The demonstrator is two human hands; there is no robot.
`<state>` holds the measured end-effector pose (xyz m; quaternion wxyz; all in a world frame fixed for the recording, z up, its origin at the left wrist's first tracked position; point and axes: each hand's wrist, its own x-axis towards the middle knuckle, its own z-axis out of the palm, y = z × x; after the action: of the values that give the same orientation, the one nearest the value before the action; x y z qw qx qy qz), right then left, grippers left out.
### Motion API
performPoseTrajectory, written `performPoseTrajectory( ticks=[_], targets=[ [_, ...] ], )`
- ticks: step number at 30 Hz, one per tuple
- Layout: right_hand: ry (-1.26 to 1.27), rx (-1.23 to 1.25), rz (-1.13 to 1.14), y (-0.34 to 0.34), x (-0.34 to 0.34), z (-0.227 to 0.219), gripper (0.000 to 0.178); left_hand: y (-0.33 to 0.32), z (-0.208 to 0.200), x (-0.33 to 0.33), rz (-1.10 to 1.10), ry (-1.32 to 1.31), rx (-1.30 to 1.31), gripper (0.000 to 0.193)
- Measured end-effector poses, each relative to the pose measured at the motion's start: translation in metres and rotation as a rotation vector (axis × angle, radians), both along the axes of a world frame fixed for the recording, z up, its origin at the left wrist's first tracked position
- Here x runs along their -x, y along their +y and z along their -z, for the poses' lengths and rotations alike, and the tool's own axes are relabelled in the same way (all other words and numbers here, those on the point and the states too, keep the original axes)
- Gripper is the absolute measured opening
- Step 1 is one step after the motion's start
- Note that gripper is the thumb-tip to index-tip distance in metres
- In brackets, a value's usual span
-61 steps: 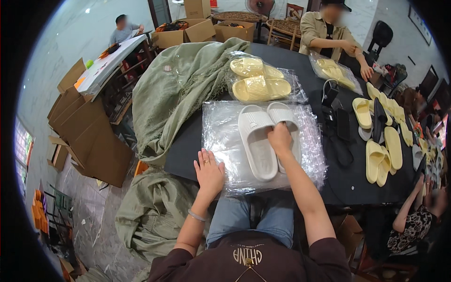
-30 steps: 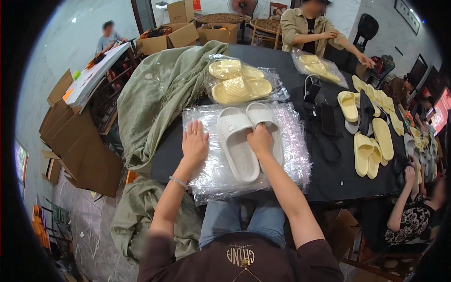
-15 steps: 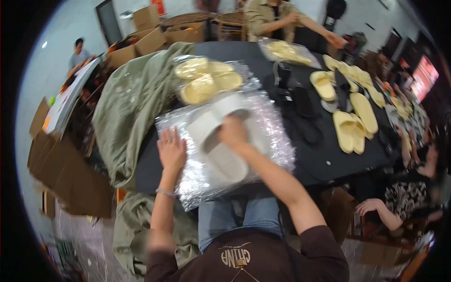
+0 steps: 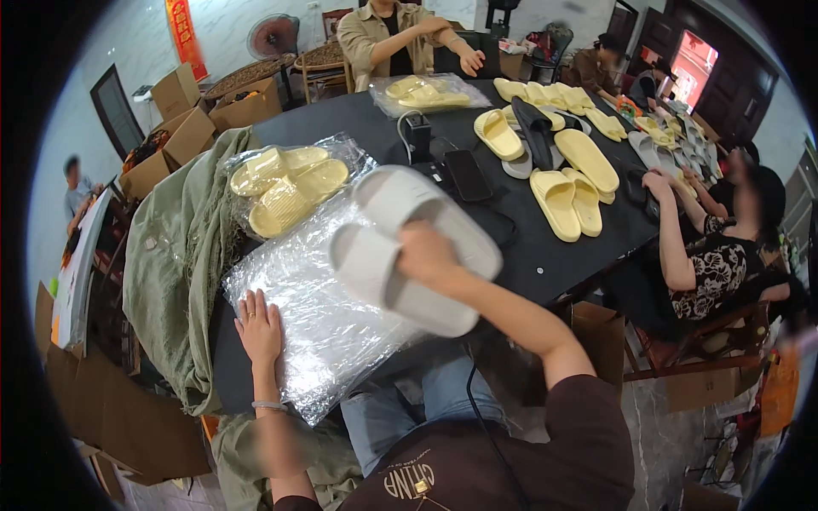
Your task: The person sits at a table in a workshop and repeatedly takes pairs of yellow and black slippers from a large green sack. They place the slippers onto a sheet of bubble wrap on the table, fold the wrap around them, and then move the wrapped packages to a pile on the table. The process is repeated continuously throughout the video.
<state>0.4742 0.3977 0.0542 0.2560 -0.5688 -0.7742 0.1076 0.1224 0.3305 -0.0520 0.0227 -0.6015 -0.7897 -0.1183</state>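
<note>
A pair of light grey slippers (image 4: 467, 234) is in my right hand (image 4: 429, 255), whose fingers close around their straps at the inner sides. The pair hangs over the right part of a stack of clear plastic bags (image 4: 319, 341), partly covering it. My left hand (image 4: 259, 328) lies flat with fingers stretched on the left edge of the bags, holding nothing. Just beyond the bags, a pair of yellow slippers (image 4: 294, 192) rests in clear plastic.
The black table (image 4: 545, 277) carries a phone (image 4: 467, 175), a black charger (image 4: 417, 136), loose yellow slippers (image 4: 555, 204) and another bagged pair (image 4: 426, 90). Green cloth (image 4: 175, 264) drapes its left side. A person (image 4: 400, 38) stands opposite; others sit at right.
The view has turned right. My right hand has moved the grey slippers rightward relative to the bags and appears to have raised them. My left hand remains at the bags' left edge.
</note>
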Motion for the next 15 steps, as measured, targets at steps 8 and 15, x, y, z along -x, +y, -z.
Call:
performPoseTrajectory(
  ticks=[8,15],
  targets=[
    [0.015,-0.647,0.670,0.114,-0.252,-0.095,0.034,0.003,-0.007,-0.011,-0.001,-0.008,-0.062,0.053],
    [0.145,-0.914,0.211,0.164,-0.153,-0.080,0.037,-0.003,-0.010,-0.006,-0.022,-0.026,-0.067,0.054]
  ],
)
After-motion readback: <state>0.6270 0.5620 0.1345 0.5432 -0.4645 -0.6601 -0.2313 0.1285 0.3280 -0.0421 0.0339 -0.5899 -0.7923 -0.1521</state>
